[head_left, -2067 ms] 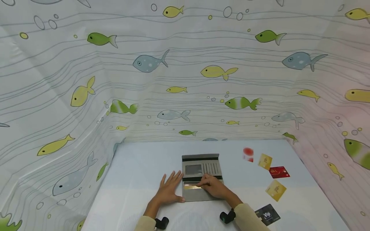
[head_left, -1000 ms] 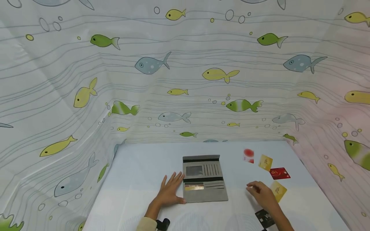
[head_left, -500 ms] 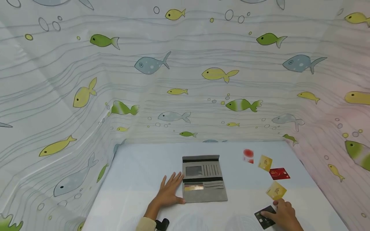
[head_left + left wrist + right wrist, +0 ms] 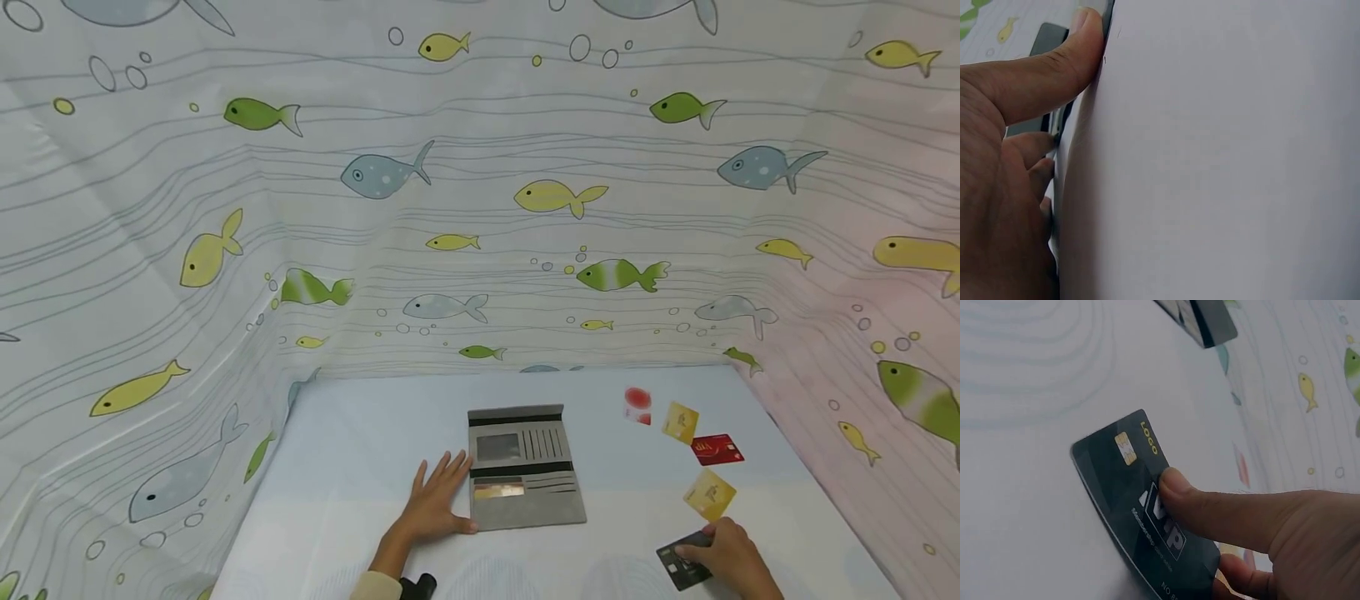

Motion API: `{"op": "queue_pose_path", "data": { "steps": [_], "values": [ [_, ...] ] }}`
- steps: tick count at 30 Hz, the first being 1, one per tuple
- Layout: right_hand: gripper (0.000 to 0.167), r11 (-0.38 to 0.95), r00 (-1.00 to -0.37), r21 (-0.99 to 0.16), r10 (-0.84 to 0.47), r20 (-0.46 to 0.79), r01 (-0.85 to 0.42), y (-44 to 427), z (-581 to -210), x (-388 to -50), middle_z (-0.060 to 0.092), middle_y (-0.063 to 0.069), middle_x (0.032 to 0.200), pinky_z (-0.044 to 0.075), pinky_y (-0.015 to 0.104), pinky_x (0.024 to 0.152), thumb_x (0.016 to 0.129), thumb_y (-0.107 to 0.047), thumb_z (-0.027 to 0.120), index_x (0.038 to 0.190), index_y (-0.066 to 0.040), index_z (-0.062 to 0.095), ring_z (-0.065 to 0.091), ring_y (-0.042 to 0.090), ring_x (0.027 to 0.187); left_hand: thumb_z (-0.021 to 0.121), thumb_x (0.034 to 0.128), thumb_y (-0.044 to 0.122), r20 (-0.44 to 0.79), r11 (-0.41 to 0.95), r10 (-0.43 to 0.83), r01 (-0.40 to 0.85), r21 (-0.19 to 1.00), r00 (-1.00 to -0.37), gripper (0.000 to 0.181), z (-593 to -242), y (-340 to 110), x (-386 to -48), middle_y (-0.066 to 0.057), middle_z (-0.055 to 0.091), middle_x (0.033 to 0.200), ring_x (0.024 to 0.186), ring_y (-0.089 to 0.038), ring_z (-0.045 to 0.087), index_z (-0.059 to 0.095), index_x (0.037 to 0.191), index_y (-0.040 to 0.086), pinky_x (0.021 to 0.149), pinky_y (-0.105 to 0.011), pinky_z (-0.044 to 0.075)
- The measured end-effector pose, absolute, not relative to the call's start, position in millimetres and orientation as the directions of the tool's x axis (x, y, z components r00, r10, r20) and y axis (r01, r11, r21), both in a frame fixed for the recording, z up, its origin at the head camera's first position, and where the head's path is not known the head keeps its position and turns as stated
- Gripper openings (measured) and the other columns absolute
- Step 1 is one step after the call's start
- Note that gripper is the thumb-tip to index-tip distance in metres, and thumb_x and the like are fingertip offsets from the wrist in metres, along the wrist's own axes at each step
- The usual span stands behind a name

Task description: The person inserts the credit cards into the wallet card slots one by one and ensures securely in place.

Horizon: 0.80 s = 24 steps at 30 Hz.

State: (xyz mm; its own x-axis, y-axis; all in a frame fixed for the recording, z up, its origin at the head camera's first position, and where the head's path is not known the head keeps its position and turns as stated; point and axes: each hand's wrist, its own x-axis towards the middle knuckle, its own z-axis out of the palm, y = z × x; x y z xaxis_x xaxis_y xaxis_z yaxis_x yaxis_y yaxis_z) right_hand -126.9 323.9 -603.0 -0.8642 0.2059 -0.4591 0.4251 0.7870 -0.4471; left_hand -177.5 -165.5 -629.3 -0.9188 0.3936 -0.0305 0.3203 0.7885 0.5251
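Black card: the card [image 4: 678,567] was in the lower right of the head frame, a thin rectangle with rounded corners; the right wrist view showed a gold chip, yellow LOGO lettering and pale print partly covered by a thumb. Whether it had left the tabletop [image 4: 360,450] could not be told.
Right hand: the hand [image 4: 731,554] came in from the lower right edge, its fingers pinching the card, thumb laid across the printed face and fingertips bent beneath.
Left hand: the hand [image 4: 437,507] lay at lower centre, fingers straight and fanned, gripping nothing, thumb at the wallet's near left corner.
Left wrist: a cream sleeve [image 4: 375,586] and a black device [image 4: 418,587] were at the bottom edge.
Wallet: the grey wallet [image 4: 534,510], just below centre, was unfolded flat, with dark bands, slits, a windowed pocket and a gold card [image 4: 498,490] in a lower-half slot.
Right-side cards: a red-and-white card [image 4: 638,406], an upper gold card [image 4: 680,422], a red card [image 4: 717,450] and a lower gold card [image 4: 708,495] were scattered above the right hand.
Surfaces: the tabletop was pale and smooth; behind it hung a creased backdrop [image 4: 480,100] printed with fish and wavy lines.
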Motion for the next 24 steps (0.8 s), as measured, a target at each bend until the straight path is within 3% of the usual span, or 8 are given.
{"op": "queue_pose_path", "data": {
  "steps": [4,7,12,19,24],
  "values": [
    [0.071,0.775,-0.88,-0.491,0.172,-0.443,0.398,331,-600,-129,0.059,0.018,0.087,0.05,0.04,0.07,0.075,-0.042,0.085,0.108,0.012,0.052,0.054,0.026,0.079,0.083,0.0671,0.057,-0.018,0.786,0.392,0.325,0.525,-0.92,0.115,-629,-167,-178,-0.011,0.027,0.166,0.153,-0.041,0.018,0.03,0.158,0.01,0.118,-0.07,-0.001],
    [0.054,0.773,-0.905,-0.54,0.102,-0.412,0.333,336,-603,-129,0.058,0.009,0.082,0.045,0.034,0.065,0.081,-0.035,0.081,0.112,0.004,0.061,0.052,0.021,0.075,0.083,0.0671,0.057,-0.018,0.785,0.393,0.325,0.528,-0.92,0.114,-628,-167,-177,-0.011,0.027,0.166,0.153,-0.041,0.019,0.03,0.158,0.011,0.118,-0.07,-0.001],
    [0.024,0.76,-0.932,-0.602,0.013,-0.363,0.245,339,-607,-128,0.066,0.001,0.087,0.042,0.029,0.066,0.086,-0.026,0.077,0.099,-0.007,0.073,0.052,0.016,0.077,0.084,0.0668,0.055,-0.029,0.782,0.39,0.315,0.538,-0.92,0.114,-627,-167,-175,-0.011,0.026,0.166,0.153,-0.041,0.018,0.03,0.158,0.013,0.119,-0.069,-0.001],
    [0.034,0.669,-0.907,-0.684,-0.033,-0.419,0.291,342,-601,-132,0.075,0.013,0.107,0.058,0.04,0.078,0.09,-0.027,0.072,0.11,0.001,0.074,0.066,0.018,0.093,0.082,0.0683,0.057,-0.045,0.792,0.381,0.301,0.531,-0.924,0.113,-627,-166,-175,-0.008,0.024,0.167,0.155,-0.038,0.016,0.028,0.159,0.014,0.119,-0.068,-0.002],
    [0.044,0.519,-0.88,-0.761,-0.034,-0.474,0.39,341,-596,-135,0.074,0.016,0.11,0.061,0.033,0.073,0.09,-0.027,0.074,0.116,0.007,0.069,0.067,0.018,0.088,0.082,0.0668,0.058,-0.024,0.783,0.389,0.316,0.536,-0.921,0.115,-626,-165,-176,-0.011,0.025,0.166,0.153,-0.041,0.018,0.03,0.158,0.013,0.118,-0.07,-0.001]
  ]
}}
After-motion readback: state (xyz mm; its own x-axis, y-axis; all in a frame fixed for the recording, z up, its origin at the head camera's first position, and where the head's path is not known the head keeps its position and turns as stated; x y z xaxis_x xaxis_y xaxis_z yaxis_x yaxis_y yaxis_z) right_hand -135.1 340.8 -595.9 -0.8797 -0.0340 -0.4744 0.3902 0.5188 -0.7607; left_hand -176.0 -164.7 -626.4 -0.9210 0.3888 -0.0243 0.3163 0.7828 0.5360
